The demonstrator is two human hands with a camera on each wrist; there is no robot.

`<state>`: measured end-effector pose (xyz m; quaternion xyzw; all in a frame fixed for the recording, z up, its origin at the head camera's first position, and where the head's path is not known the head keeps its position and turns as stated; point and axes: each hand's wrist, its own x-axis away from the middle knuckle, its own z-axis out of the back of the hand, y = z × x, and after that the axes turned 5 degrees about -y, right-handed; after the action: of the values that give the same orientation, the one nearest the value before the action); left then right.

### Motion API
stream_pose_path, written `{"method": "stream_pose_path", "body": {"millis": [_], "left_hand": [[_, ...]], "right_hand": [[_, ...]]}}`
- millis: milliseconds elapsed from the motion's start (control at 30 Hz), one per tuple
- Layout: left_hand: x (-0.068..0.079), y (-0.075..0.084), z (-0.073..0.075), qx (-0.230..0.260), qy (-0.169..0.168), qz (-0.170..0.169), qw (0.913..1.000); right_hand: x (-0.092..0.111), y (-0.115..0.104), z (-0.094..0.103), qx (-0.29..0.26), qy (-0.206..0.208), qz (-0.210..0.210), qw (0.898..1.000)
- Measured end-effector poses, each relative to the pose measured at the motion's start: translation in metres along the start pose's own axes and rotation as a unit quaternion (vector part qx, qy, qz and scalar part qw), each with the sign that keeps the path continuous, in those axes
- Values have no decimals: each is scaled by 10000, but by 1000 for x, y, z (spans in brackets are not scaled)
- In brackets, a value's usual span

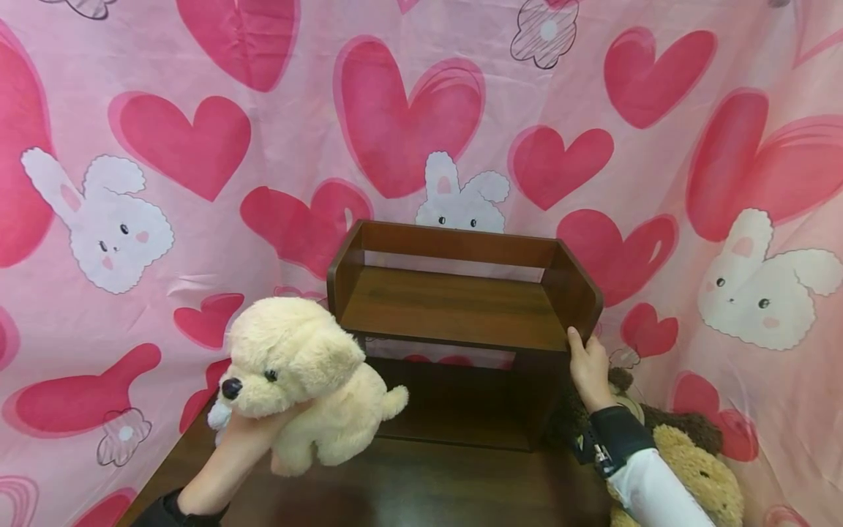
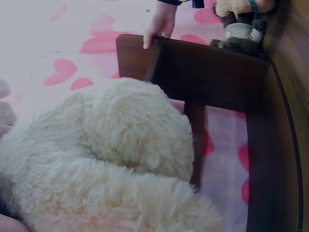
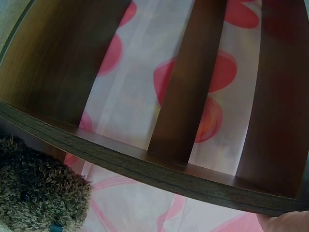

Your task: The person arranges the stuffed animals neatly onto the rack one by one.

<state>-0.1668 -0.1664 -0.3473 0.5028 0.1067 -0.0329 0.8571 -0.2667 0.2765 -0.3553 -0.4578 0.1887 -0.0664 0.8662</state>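
In the head view a cream plush dog (image 1: 329, 421) with a dark nose hangs above the table, facing left. My left hand (image 1: 257, 433) grips it from below, the fingers partly hidden in its fur. The dog's fluffy body (image 2: 111, 154) fills much of the left wrist view. A two-tier brown wooden shelf (image 1: 448, 304) stands at the back of the table. My right hand (image 1: 590, 369) holds the front edge of its right side panel, thumb on the near face. Only a bit of that hand (image 3: 287, 223) shows in the right wrist view.
A tan plush toy (image 1: 701, 476) and a dark brown plush toy (image 3: 38, 188) lie to the right of the shelf. Something white and fluffy (image 1: 219, 417) is partly hidden behind the dog. Pink heart-print cloth (image 1: 296, 146) hangs around the brown table (image 1: 395, 487).
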Motion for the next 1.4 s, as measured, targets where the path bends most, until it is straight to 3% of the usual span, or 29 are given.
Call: {"method": "stream_pose_path", "body": {"millis": [100,300,533,767,1000,1133,1233,1400], "left_hand": [[-1,3,0,391,-89,87,9992],[-2,11,-1,960,-176,-59,9952],[-2,19,-3,1412,-138,-14,9899],[-3,27,-5,2060,-42,-298,9781],[-5,37,-5,2161,-28,-377,9756],[-6,45,-4,2118,-166,-164,9770],[-7,50,-4,2122,-75,-71,9772],[-9,55,-6,2355,23,-426,9709]], "right_hand": [[-1,1,1,7,-41,-24,10000],[-2,2,1,6,-80,-78,9999],[-2,2,0,-94,-101,-68,9999],[-2,2,1,-46,-77,-31,10000],[-1,2,1,-30,-47,27,10000],[-2,2,0,-10,7,91,10000],[-3,1,1,-33,-41,70,10000],[-2,1,1,-53,-127,-6,9999]]}}
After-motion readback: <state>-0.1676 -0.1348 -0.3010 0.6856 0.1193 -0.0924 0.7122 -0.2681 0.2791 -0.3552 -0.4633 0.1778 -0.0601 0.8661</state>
